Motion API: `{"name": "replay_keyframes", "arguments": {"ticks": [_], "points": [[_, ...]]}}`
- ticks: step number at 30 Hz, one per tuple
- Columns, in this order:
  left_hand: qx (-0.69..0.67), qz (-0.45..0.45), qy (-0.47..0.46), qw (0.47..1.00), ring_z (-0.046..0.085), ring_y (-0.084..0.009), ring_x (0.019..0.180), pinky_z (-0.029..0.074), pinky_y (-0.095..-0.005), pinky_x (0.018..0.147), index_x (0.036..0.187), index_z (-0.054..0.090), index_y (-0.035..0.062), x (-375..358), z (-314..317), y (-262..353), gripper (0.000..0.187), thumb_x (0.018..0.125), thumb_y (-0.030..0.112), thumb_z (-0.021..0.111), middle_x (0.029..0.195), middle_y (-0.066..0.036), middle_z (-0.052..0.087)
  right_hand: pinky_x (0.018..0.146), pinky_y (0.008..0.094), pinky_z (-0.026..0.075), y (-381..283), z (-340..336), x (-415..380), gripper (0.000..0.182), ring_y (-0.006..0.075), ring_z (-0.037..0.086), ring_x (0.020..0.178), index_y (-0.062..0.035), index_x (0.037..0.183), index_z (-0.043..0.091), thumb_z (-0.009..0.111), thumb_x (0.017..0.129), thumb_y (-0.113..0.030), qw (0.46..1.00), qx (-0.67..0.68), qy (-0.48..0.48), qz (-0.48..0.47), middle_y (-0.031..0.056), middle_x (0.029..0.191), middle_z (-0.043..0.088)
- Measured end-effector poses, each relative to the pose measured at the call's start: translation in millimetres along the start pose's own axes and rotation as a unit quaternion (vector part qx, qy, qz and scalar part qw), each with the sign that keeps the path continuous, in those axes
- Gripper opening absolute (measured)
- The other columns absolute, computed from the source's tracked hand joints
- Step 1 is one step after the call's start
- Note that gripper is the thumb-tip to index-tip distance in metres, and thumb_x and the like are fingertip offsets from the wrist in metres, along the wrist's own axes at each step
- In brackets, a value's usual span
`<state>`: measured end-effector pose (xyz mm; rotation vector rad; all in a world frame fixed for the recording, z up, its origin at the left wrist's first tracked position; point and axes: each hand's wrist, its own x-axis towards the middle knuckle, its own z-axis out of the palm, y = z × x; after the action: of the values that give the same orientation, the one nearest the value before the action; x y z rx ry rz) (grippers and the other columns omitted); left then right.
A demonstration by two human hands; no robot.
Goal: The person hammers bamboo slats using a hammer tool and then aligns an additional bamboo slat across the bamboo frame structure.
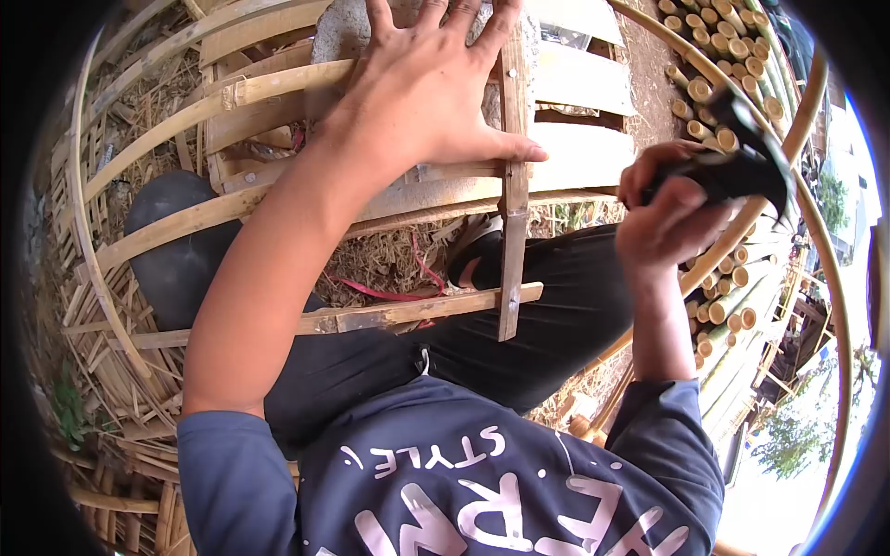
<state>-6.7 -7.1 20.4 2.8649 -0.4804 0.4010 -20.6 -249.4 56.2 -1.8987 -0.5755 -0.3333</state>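
Note:
My left hand (417, 102) lies with its fingers spread over a lattice of split bamboo strips. Its thumb rests across an upright bamboo strip (513, 241), which has nail heads showing along it. Under the fingers is a rough grey stone block (338, 35). My right hand (669, 213), raised to the right of the lattice, is wrapped round a black hammer (732, 171); the hammer is partly blurred, with a curved claw-like end. A horizontal bamboo strip (426, 309) crosses the upright one near my lap.
Pale wooden boards (579, 79) lie beneath the lattice. Cut bamboo poles (728, 42) are stacked at the right, behind a curved bamboo rail (839, 306). A red ribbon (380, 293) lies among shavings. A dark rounded object (176, 250) sits at the left.

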Motion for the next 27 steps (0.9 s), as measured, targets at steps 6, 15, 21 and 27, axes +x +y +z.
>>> {"name": "replay_keyframes", "arguments": {"ticks": [6, 15, 21, 27], "points": [[0.002, -0.036, -0.054, 0.998, 0.0, -0.0426, 0.152, -0.006, -0.0686, 0.117, 0.156, 0.002, -0.0028, 6, -13, 9, 0.134, 0.072, 0.091, 0.046, 0.163, -0.027, 0.002, 0.042, 0.0287, 0.038, -19, 8, 17, 0.021, 0.0148, 0.05, 0.046, -0.0015, 0.108, 0.047, 0.052, 0.105, -0.022, 0.971, -0.175, -0.132, 0.092, 0.0063, 0.064, 0.055], [-0.014, -0.015, -0.05, 0.999, 0.0, -0.041, 0.152, -0.009, -0.0654, 0.118, 0.156, 0.008, -0.0037, 6, -13, 3, 0.139, 0.067, 0.097, 0.042, 0.163, -0.028, 0.008, 0.041, 0.0212, 0.034, 17, 11, 1, 0.027, 0.0047, 0.041, 0.046, -0.0102, 0.094, 0.047, 0.049, 0.107, -0.034, 0.943, 0.03, 0.003, 0.331, -0.002, 0.067, 0.047], [0.07, 0.005, 0.019, 0.997, 0.002, -0.041, 0.153, -0.007, -0.0664, 0.118, 0.157, 0.01, -0.0021, 5, 6, -3, 0.138, 0.067, 0.097, 0.043, 0.163, -0.027, 0.009, 0.043, 0.0214, 0.037, 17, 7, -1, 0.033, 0.0047, 0.041, 0.048, -0.0068, 0.125, 0.055, 0.049, 0.107, -0.033, 0.922, 0.132, -0.044, 0.36, -0.0008, 0.071, 0.051], [0.031, -0.029, 0.018, 0.999, 0.01, -0.0325, 0.153, -0.002, -0.0714, 0.115, 0.161, 0.014, 0.0213, 5, 3, 6, 0.129, 0.062, 0.09, 0.06, 0.165, -0.016, 0.017, 0.049, 0.0225, 0.039, 6, 1, -6, 0.034, 0.0059, 0.042, 0.053, -0.0106, 0.134, 0.05, 0.046, 0.107, -0.032, 0.879, 0.274, -0.063, 0.386, 0.0014, 0.077, 0.051]]}}
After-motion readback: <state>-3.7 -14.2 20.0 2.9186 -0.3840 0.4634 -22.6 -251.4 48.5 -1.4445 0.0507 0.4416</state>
